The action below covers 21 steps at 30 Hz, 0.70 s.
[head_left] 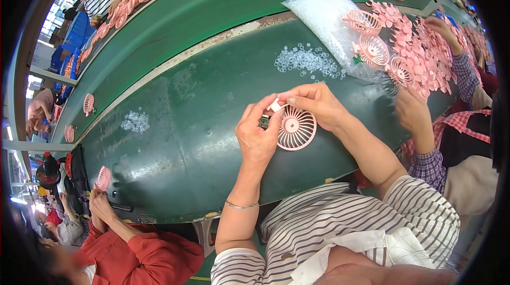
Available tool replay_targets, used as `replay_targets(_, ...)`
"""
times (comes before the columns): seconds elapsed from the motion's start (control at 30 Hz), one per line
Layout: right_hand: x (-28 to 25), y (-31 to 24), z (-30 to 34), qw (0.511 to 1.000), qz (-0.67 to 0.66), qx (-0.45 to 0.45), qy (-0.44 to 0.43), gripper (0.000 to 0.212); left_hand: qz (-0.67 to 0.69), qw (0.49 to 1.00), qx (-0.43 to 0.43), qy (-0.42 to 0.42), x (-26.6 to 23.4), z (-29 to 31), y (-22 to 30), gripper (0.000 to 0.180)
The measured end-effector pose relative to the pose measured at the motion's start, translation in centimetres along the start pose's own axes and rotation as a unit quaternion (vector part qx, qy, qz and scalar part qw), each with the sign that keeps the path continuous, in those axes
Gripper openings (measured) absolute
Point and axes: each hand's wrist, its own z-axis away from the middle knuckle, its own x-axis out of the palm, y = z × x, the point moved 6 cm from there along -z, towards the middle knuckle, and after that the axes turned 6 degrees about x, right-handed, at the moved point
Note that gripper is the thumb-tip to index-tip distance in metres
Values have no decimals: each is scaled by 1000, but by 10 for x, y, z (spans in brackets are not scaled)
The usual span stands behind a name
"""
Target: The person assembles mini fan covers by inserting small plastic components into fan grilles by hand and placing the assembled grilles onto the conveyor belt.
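Note:
Over the green table, my left hand (256,135) pinches a small white block-like part (275,105) between thumb and fingers. A small green circuit board (264,120) shows beside its fingers. Directly under the fingertips is a round pink fan grille (296,131) with curved ribs and a pale hub. From the right, my right hand (321,105) is closed, thumb and forefinger meeting right at the white part. What those fingertips hold is too small to make out.
Small clear rings lie in a larger pile (308,61) and a smaller pile (135,122). A clear plastic bag (332,24) lies at the back beside heaped pink fan blades (419,51) and grilles. Co-workers sit on both sides; a green conveyor belt (175,30) runs behind.

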Motion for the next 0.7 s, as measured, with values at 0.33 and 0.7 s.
replay_targets(0.33, -58, -28, 1, 865, 323, -184, 337, 14, 262, 933, -184, 162, -30, -12, -49, 29)
replay_targets(0.7, -40, -29, -7, 770, 508, -189, 337, 24, 434, 886, -165, -6, 143, -129, 44, 46)
